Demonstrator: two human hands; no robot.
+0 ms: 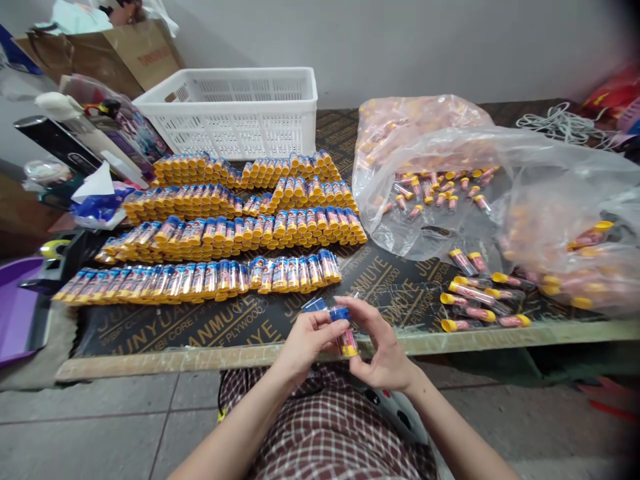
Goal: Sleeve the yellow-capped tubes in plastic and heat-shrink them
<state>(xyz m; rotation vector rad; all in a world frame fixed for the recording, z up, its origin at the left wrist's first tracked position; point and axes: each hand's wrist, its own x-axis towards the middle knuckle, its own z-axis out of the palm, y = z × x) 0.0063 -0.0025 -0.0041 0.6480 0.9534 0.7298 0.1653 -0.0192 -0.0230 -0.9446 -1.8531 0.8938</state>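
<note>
Just over the table's front edge, my two hands meet at a small clear tube with a yellow cap and pink contents; printed blue film shows at its upper end. My left hand is closed, its thumb pressing near the tube's blue end. More blue film sticks out above its fingers. My right hand curves around the tube, forefinger by the top and thumb by the yellow cap. Behind them stand rows of blue-wrapped tubes with yellow ends. Several unwrapped tubes lie loose to the right.
A white plastic basket stands at the back. Clear plastic bags of tubes lie open on the right. Bottles and a paper bag crowd the left, beside a purple dustpan. A white cord lies back right.
</note>
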